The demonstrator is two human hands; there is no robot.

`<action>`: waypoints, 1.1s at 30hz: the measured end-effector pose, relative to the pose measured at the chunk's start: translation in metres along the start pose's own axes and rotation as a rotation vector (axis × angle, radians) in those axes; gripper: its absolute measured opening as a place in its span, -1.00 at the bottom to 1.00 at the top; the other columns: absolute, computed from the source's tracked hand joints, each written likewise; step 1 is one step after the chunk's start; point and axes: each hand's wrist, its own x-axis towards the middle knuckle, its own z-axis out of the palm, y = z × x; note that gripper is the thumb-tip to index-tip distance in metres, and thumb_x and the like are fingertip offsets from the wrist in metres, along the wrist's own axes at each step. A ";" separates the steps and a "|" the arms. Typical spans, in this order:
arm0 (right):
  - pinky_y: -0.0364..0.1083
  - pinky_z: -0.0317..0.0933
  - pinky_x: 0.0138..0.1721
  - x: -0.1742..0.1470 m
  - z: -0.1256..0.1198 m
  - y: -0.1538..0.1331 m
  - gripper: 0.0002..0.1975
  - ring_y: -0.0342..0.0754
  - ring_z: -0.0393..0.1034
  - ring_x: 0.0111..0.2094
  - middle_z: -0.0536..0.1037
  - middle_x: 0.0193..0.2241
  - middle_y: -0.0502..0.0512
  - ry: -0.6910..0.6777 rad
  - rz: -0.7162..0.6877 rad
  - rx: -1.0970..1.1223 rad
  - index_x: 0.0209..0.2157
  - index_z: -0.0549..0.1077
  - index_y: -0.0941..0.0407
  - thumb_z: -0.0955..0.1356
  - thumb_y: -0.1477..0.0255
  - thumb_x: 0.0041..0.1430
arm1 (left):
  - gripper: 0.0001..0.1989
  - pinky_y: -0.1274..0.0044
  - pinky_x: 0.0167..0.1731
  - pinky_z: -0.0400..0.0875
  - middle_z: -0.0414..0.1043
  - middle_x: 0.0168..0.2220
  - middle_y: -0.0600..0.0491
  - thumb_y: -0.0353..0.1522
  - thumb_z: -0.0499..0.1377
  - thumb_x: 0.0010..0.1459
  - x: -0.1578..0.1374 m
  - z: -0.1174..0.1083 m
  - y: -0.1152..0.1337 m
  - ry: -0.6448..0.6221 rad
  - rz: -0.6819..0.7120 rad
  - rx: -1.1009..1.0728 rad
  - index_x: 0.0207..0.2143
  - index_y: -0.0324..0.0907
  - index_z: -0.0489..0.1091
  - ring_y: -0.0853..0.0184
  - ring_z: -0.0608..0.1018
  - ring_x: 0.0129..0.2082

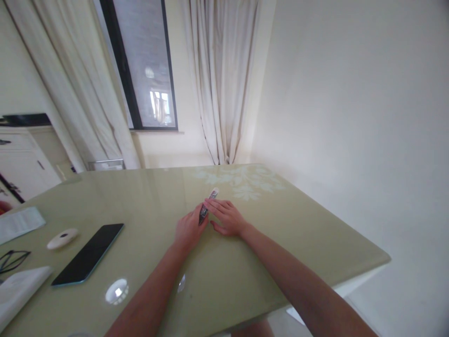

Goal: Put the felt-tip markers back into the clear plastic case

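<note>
The slim, dark-printed, pale-tipped stick [204,213], gripped in the left hand [188,230], seems steadied against the loosely spread right hand [228,218].

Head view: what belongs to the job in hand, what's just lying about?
Job in hand:
slim, white-ended stick with dark printing, between the left hand and right hand

Lying about:
flat black rectangular device with teal edge
rounded cream object with dark spot
black-framed glasses
pale flat sheet
white slab-like object

Slim object [203,214] partly hidden, too blurred to identify
</note>
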 end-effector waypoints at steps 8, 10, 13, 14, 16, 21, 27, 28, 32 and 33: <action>0.05 0.01 0.32 0.008 0.004 0.003 -0.17 0.07 0.04 0.41 0.16 0.41 0.23 0.043 -0.017 0.061 0.46 0.00 0.11 0.34 0.40 0.21 | -0.58 0.42 -0.20 0.48 0.64 -0.11 -0.14 -0.25 0.10 0.38 0.006 -0.005 0.004 -0.021 -0.083 -0.047 0.24 -0.14 0.31 0.11 0.69 -0.19; 0.05 0.02 0.32 0.013 0.010 0.001 -0.17 0.06 0.05 0.41 0.16 0.41 0.23 0.082 0.006 0.093 0.45 0.03 0.12 0.34 0.40 0.19 | -0.58 0.43 -0.21 0.47 0.64 -0.12 -0.13 -0.27 0.11 0.38 0.009 -0.006 0.003 -0.016 -0.110 -0.075 0.24 -0.14 0.31 0.12 0.69 -0.20; 0.06 0.02 0.33 0.026 0.022 -0.006 -0.18 0.06 0.06 0.40 0.17 0.40 0.22 0.146 0.063 0.154 0.43 0.07 0.12 0.33 0.42 0.15 | -0.59 0.44 -0.26 0.45 0.65 -0.18 -0.10 -0.27 0.12 0.37 0.012 -0.006 -0.002 0.031 -0.166 -0.130 0.22 -0.16 0.32 0.13 0.69 -0.25; 0.05 0.01 0.34 0.030 0.027 -0.009 -0.18 0.05 0.06 0.40 0.18 0.40 0.21 0.165 0.077 0.174 0.43 0.09 0.12 0.33 0.42 0.14 | -0.59 0.45 -0.27 0.44 0.65 -0.19 -0.09 -0.26 0.12 0.37 0.013 -0.005 -0.004 0.049 -0.185 -0.139 0.21 -0.16 0.33 0.13 0.69 -0.26; 0.04 0.00 0.35 0.039 0.034 -0.013 -0.19 0.04 0.06 0.40 0.22 0.39 0.19 0.197 0.093 0.207 0.41 0.13 0.12 0.33 0.43 0.11 | -0.60 0.46 -0.28 0.44 0.65 -0.19 -0.09 -0.26 0.11 0.36 0.014 -0.003 -0.010 0.077 -0.210 -0.154 0.19 -0.18 0.34 0.14 0.69 -0.27; 0.04 -0.02 0.36 0.046 0.038 -0.017 -0.19 0.04 0.05 0.40 0.20 0.39 0.18 0.195 0.095 0.222 0.40 0.13 0.13 0.32 0.43 0.10 | -0.60 0.46 -0.30 0.46 0.66 -0.19 -0.08 -0.23 0.14 0.33 0.015 0.001 -0.018 0.131 -0.203 -0.243 0.15 -0.16 0.37 0.14 0.69 -0.26; 0.04 -0.05 0.36 0.043 0.037 -0.014 -0.19 0.04 0.02 0.41 0.15 0.41 0.23 0.281 0.327 0.097 0.42 0.06 0.18 0.26 0.54 0.12 | -0.60 0.46 -0.26 0.48 0.67 -0.21 -0.04 -0.19 0.16 0.30 0.014 -0.003 -0.022 0.121 -0.176 -0.238 0.12 -0.15 0.41 0.15 0.69 -0.24; 0.04 -0.07 0.36 0.043 0.038 -0.013 -0.19 0.03 0.00 0.41 0.14 0.41 0.24 0.298 0.367 0.074 0.43 0.04 0.19 0.25 0.56 0.12 | -0.60 0.47 -0.26 0.48 0.67 -0.20 -0.03 -0.19 0.16 0.29 0.013 -0.004 -0.023 0.115 -0.164 -0.220 0.12 -0.13 0.41 0.16 0.69 -0.25; 0.04 -0.09 0.35 0.042 0.041 -0.009 -0.22 0.02 0.02 0.41 0.20 0.39 0.18 0.305 0.419 0.057 0.40 0.13 0.16 0.25 0.59 0.12 | -0.60 0.50 -0.28 0.47 0.67 -0.20 0.01 -0.24 0.19 0.26 0.010 -0.006 -0.023 0.068 -0.120 -0.142 0.14 -0.08 0.42 0.19 0.69 -0.30; 0.04 -0.08 0.35 0.041 0.042 -0.008 -0.24 0.02 0.04 0.40 0.23 0.38 0.17 0.302 0.420 0.066 0.39 0.16 0.14 0.25 0.59 0.12 | -0.60 0.50 -0.28 0.46 0.67 -0.20 0.01 -0.24 0.19 0.26 0.010 -0.007 -0.023 0.063 -0.119 -0.133 0.14 -0.08 0.42 0.19 0.69 -0.30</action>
